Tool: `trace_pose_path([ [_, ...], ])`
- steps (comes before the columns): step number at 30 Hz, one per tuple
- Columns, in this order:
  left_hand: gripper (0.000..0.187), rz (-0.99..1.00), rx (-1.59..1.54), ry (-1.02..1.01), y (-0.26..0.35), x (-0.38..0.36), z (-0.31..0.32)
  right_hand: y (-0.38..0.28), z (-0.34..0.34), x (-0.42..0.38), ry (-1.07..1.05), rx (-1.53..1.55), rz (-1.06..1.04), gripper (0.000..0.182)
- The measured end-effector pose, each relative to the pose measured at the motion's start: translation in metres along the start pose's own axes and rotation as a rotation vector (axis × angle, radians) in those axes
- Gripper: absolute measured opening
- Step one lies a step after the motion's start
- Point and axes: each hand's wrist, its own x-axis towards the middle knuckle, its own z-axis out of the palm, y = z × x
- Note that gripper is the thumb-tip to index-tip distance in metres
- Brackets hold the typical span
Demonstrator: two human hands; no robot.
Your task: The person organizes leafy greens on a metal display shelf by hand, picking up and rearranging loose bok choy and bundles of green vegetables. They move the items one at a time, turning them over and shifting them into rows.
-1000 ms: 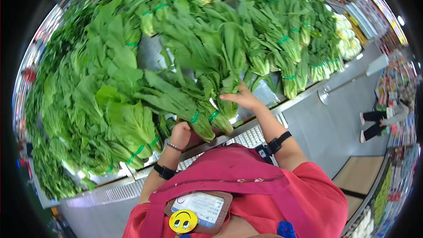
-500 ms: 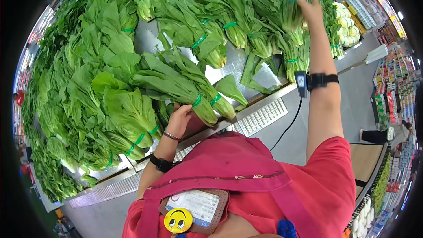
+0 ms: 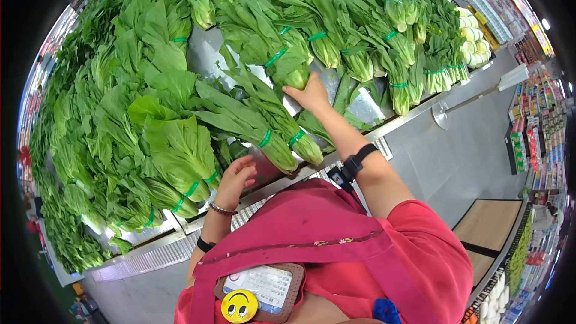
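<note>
My right hand [image 3: 309,95] is at the stem end of a bunch of leafy greens [image 3: 292,71] tied with green tape, thumb on the near side and fingers around the far side. Two taped bunches lie side by side nearer to me, a left one [image 3: 277,151] and a right one [image 3: 307,144], their stem ends toward my apron. My left hand [image 3: 236,181] hovers by the display's front edge, left of these two, fingers loosely bent and apart with nothing in them. Broad-leaved bunches [image 3: 183,153] lie just beyond it.
Leafy greens [image 3: 102,126] are heaped across the left of the metal display [image 3: 207,51]. More taped bunches [image 3: 393,54] lie at the back right, beside wrapped white vegetables [image 3: 474,39]. A perforated metal ledge [image 3: 150,261] runs along the front. Shelves of goods [image 3: 543,120] stand right.
My right hand has left the bunch at the back right, which now lies on the pile, and come to the middle bunch. My left hand has drawn back from the near bunches.
</note>
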Motion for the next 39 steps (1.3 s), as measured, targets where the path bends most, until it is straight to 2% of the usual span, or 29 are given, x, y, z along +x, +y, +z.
trace_pose_path([
  [2,0.045,0.016,0.011,0.014,-0.001,0.001,0.0,-0.006,-0.005,0.001,-0.191,0.067,0.059,0.083],
  [3,0.046,0.017,0.031,0.025,0.0,0.0,0.0,-0.003,0.002,-0.002,-0.147,0.005,-0.045,0.07],
  [4,0.046,0.017,0.047,0.039,-0.001,-0.001,0.001,-0.012,-0.007,-0.008,-0.149,0.002,-0.052,0.07],
  [6,0.045,0.02,0.039,0.042,-0.004,-0.002,0.0,-0.034,-0.034,-0.017,-0.558,0.563,0.221,0.055],
  [7,0.045,0.024,0.039,0.045,-0.004,-0.002,0.0,-0.044,-0.044,-0.023,-0.517,0.635,0.189,0.042],
  [10,0.043,0.001,0.013,0.049,-0.001,-0.004,0.001,-0.06,-0.072,-0.006,-0.526,0.741,0.141,0.043],
  [13,0.041,0.033,-0.011,0.09,-0.008,0.006,0.01,-0.108,-0.121,0.008,-0.438,0.839,0.013,0.045],
  [16,0.035,0.082,0.0,0.069,0.006,0.004,0.033,-0.138,-0.133,0.053,-0.334,0.844,-0.099,0.046],
  [18,0.032,0.113,0.076,0.097,0.009,0.007,0.041,-0.169,-0.133,0.072,-0.377,0.943,-0.223,0.048],
  [20,0.033,0.128,0.082,0.131,0.01,0.007,0.041,-0.188,-0.107,0.092,-0.437,1.018,-0.236,0.05],
  [22,0.033,0.14,0.086,0.164,0.005,0.009,0.034,-0.199,-0.066,0.104,-0.355,0.906,-0.292,0.048],
  [24,0.032,0.227,0.168,0.204,-0.004,0.008,0.024,-0.18,-0.004,0.126,-0.526,0.853,-0.132,0.049],
  [26,0.031,0.268,0.067,0.302,0.001,0.003,0.029,-0.168,0.043,0.113,-0.485,0.829,0.024,0.049],
  [28,0.037,0.286,0.142,0.382,0.004,0.002,0.029,-0.128,0.099,0.123,-0.519,0.7,0.032,0.053],
  [29,0.037,0.289,0.141,0.393,0.012,0.0,0.032,-0.123,0.103,0.12,-0.528,0.704,0.026,0.053],
  [31,0.036,0.449,0.393,0.433,0.039,-0.003,0.045,-0.115,0.105,0.118,-0.516,0.712,-0.045,0.055],
  [32,0.036,0.443,0.391,0.436,0.054,-0.001,0.05,-0.111,0.103,0.123,-0.521,0.71,-0.041,0.055],
  [34,0.035,0.58,0.689,0.581,0.091,0.012,0.054,-0.099,0.084,0.135,-0.469,0.073,-0.326,0.061],
  [36,0.037,0.74,0.674,0.672,0.128,0.032,0.057,-0.102,0.02,0.114,-0.446,0.002,-0.4,0.061],
  [38,0.04,0.883,0.805,0.744,0.156,0.06,0.053,-0.086,-0.006,0.1,0.091,-0.116,-0.457,0.075],
  [39,0.042,0.916,0.85,0.801,0.169,0.081,0.052,-0.081,-0.008,0.097,0.098,-0.119,-0.45,0.075],
])
